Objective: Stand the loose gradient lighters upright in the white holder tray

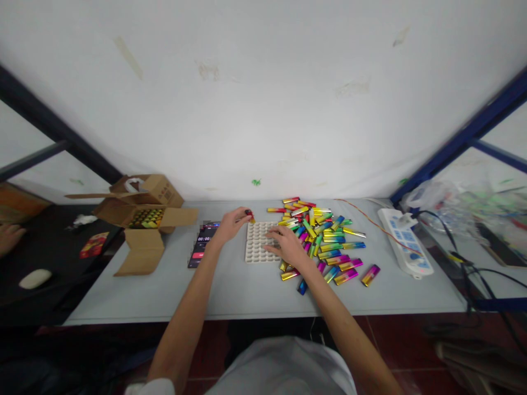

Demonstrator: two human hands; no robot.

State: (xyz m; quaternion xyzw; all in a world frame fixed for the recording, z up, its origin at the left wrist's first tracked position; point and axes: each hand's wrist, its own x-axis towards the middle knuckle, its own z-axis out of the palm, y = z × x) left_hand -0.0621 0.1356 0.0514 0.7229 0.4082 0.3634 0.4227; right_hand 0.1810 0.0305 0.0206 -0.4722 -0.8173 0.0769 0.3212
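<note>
At the far left corner of a white tray with a grid of round holes [256, 241], my left hand [234, 224] is closed on a small lighter [250, 216], red and yellow with a black end. My right hand [288, 245] hovers over or rests on the tray's right side, its fingers stretched and apart, and I see nothing held in it. It covers part of the grid. Just right of the tray spreads a heap of shiny lighter cases [334, 247] in yellow, red, green, blue and magenta blends.
A phone showing a timer [201, 238] lies left of the tray. An opened cardboard box [144, 241] holds yellow and black pieces. A white power strip [405, 241] with cables sits at right. On the black desk are a mouse [35, 278] and another person's hand [10, 237].
</note>
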